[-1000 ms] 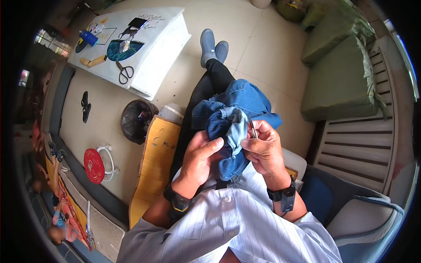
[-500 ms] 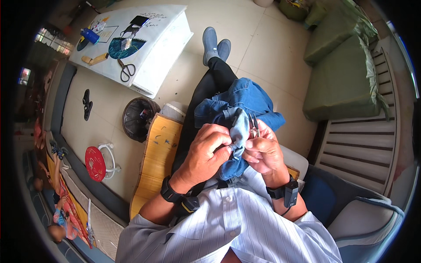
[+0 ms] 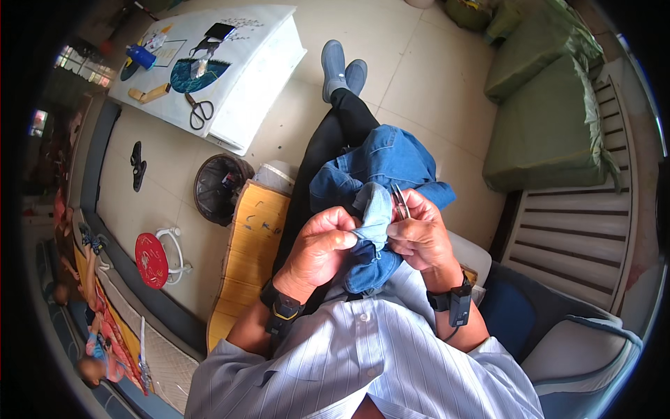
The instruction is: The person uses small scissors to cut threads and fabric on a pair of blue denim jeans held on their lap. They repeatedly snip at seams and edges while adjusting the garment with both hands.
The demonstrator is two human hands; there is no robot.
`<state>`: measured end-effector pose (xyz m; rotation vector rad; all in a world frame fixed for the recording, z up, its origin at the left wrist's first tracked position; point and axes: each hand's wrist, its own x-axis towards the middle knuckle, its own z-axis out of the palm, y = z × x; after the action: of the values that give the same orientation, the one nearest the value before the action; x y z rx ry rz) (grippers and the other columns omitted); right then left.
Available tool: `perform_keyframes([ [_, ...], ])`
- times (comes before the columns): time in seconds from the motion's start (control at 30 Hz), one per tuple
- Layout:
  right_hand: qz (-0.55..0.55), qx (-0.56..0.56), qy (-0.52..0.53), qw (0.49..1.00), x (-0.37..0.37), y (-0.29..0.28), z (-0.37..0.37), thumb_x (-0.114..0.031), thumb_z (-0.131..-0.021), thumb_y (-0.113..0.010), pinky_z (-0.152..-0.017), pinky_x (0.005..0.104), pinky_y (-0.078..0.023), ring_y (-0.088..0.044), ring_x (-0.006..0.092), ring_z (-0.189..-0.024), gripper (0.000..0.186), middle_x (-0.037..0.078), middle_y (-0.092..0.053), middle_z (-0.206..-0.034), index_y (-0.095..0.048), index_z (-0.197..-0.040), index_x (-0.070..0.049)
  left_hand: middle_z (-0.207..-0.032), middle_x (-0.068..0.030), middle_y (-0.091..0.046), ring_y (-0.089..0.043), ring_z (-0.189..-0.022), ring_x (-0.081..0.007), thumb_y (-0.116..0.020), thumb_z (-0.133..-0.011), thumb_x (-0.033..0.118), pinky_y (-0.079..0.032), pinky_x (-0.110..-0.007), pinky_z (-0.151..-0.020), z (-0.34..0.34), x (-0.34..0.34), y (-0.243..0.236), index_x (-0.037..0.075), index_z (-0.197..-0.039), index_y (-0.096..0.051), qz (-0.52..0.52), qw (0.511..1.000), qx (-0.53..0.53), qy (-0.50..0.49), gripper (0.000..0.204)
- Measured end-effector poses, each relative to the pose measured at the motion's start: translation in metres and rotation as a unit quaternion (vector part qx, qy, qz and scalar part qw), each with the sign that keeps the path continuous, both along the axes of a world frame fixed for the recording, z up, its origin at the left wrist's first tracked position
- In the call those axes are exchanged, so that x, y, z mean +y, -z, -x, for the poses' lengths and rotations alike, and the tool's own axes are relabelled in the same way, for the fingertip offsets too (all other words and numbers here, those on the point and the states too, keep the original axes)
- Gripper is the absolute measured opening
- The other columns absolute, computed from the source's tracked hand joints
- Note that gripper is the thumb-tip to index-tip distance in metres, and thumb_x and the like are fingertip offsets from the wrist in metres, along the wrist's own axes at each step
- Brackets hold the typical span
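A blue denim garment (image 3: pixel 393 155) lies bunched over my lap, a paler turned-out part of it raised between my hands. My left hand (image 3: pixel 319 248) is closed, pinching the edge of that pale part between thumb and fingers. My right hand (image 3: pixel 424 237) is also closed, its thumb and fingertips on the other side of the same cloth. In its grip is a pair of small metal thread snips (image 3: pixel 400 202), with the narrow blades pointing up and away from me. The fingers hide the lower part of the snips.
A dark-lined waste bin (image 3: pixel 215 190) stands left of my legs, beside a yellow slatted mat (image 3: pixel 244 269). Beyond is a white-covered table (image 3: pixel 255 84) with black-handled scissors (image 3: pixel 199 112). A red round stool (image 3: pixel 151 260) is farther left; green covered cushions (image 3: pixel 541 133) are at right. A person (image 3: pixel 94 349) lies at far left.
My left hand has shifted slightly left and turned, drawing the pale denim wider between the hands. The right hand with the snips has tilted slightly and moved a little.
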<state>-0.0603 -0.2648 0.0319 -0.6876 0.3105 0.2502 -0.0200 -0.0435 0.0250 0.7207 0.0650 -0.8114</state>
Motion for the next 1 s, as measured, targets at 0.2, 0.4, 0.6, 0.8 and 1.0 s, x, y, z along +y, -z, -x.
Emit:
perform_keyframes([
  [0.2,0.134,0.002,-0.009,0.991,0.004,-0.002,0.002,0.014,-0.084,-0.065,-0.050,0.0200,-0.033,-0.048,0.0016,-0.065,0.033,-0.003,-0.063,-0.094,-0.064,-0.110,-0.007,-0.102,-0.0037,-0.067,-0.063,-0.101,-0.0142,-0.066,-0.088,0.002,-0.049,-0.030,-0.097,0.006,-0.009,-0.005,0.005,-0.101,-0.064,0.026,0.999,0.030,-0.032,0.014],
  [0.4,0.213,0.009,-0.027,0.977,-0.001,-0.005,0.007,0.008,-0.086,-0.068,-0.056,0.0200,-0.034,-0.050,0.0014,-0.071,0.031,-0.004,-0.062,-0.095,-0.064,-0.113,-0.006,-0.106,-0.0029,-0.067,-0.062,-0.103,-0.0124,-0.065,-0.087,-0.007,-0.049,-0.029,-0.096,0.008,-0.007,-0.018,0.003,-0.113,-0.069,-0.107,0.990,-0.093,0.003,0.028],
  [0.6,0.183,0.012,-0.026,0.983,0.003,0.001,0.008,0.007,-0.087,-0.070,-0.054,0.0198,-0.034,-0.050,0.0010,-0.069,0.030,-0.004,-0.062,-0.094,-0.064,-0.113,-0.006,-0.101,-0.0008,-0.065,-0.061,-0.097,-0.0100,-0.071,-0.091,-0.004,-0.049,-0.025,-0.085,0.000,-0.006,-0.025,0.002,-0.105,-0.071,-0.255,0.885,-0.385,0.059,0.015],
  [0.8,0.174,0.009,-0.026,0.984,0.007,0.002,0.006,0.007,-0.086,-0.071,-0.051,0.0200,-0.033,-0.048,0.0006,-0.065,0.030,-0.005,-0.063,-0.093,-0.065,-0.112,-0.006,-0.092,0.0034,-0.060,-0.055,-0.089,-0.0061,-0.070,-0.102,0.010,-0.046,-0.024,-0.080,-0.003,-0.004,-0.024,0.003,-0.100,-0.068,-0.263,0.924,-0.271,0.070,0.008],
  [1.0,0.172,0.008,-0.029,0.985,0.009,0.006,0.003,0.009,-0.085,-0.070,-0.051,0.0197,-0.032,-0.048,0.0006,-0.064,0.029,-0.005,-0.062,-0.092,-0.065,-0.108,-0.007,-0.089,0.0075,-0.054,-0.045,-0.081,-0.0019,-0.066,-0.106,0.019,-0.039,-0.019,-0.074,-0.001,-0.001,-0.009,0.005,-0.099,-0.063,-0.176,0.971,-0.163,0.002,0.016],
])
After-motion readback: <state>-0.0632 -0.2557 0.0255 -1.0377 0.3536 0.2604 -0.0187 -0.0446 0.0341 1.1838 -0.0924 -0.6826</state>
